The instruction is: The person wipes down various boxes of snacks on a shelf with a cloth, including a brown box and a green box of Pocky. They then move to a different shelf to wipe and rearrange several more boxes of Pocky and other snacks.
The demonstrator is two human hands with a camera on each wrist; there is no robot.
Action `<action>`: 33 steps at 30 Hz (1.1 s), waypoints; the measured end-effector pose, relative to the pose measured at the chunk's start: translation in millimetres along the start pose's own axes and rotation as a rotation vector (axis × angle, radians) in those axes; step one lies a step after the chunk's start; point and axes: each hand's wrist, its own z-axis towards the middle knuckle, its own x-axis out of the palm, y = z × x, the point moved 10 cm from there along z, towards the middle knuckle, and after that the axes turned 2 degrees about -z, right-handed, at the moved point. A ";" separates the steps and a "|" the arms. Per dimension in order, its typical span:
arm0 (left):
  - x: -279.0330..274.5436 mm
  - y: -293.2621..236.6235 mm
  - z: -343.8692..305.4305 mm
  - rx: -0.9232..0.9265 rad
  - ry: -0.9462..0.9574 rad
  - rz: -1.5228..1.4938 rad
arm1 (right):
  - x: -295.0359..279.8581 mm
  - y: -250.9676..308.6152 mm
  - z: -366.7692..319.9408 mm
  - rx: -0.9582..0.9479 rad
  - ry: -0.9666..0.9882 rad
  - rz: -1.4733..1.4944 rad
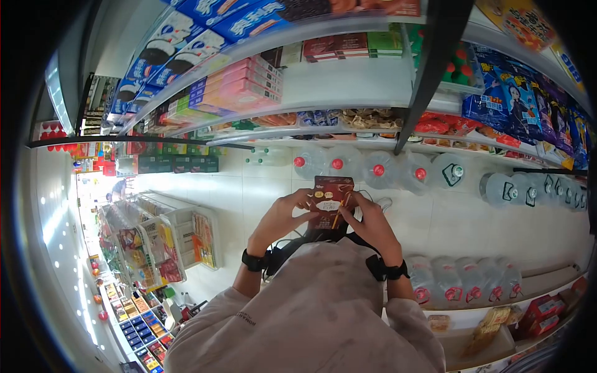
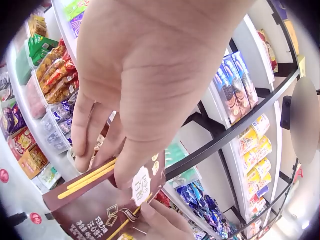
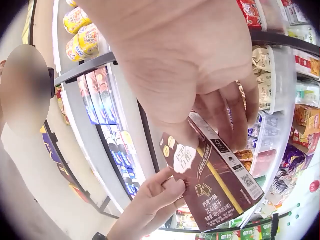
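Note:
In the head view a dark brown box of biscuit sticks is held up in front of the chest between both hands. The left hand grips its left edge, thumb on the printed front and fingers behind. Along the opposite edge, the right hand pinches it the same way. The left wrist view shows yellow sticks printed on the box, with the left thumb lying over its face. In the right wrist view the box is tilted, showing a white side panel with a QR code; some fingers are hidden behind it.
Ahead, shelves carry packaged snacks. Large clear bottles with red caps line the floor beneath them, and more bottles stand to the right. A white basket stand with packets is at the left. Black bands circle both wrists.

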 end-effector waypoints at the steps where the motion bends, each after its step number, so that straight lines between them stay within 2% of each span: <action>1: -1.2 4.4 0.3 0.021 0.002 -0.012 | 2.3 2.3 1.7 -0.016 -0.007 -0.030; 3: -4.7 8.4 0.2 0.034 0.016 -0.061 | 6.9 9.1 1.9 -0.041 -0.012 -0.097; 6: -14.5 4.1 0.5 0.076 -0.007 -0.031 | 11.4 12.9 2.9 0.069 0.004 -0.047; 12: -41.7 1.4 -5.6 0.226 -0.057 0.010 | 18.5 51.3 11.8 -0.069 -0.043 -0.230; 18: -94.5 5.5 -20.0 0.386 -0.180 -0.016 | 51.4 93.6 29.0 -0.069 -0.048 -0.371; 24: -153.7 23.3 -36.4 0.461 -0.279 -0.100 | 91.0 136.3 54.3 -0.096 -0.061 -0.583; 26: -168.9 33.6 -39.9 0.483 -0.305 -0.140 | 101.8 145.6 65.0 -0.062 -0.050 -0.551; 33: -191.1 65.6 -39.5 0.507 -0.323 -0.218 | 132.5 160.0 85.1 -0.010 -0.083 -0.644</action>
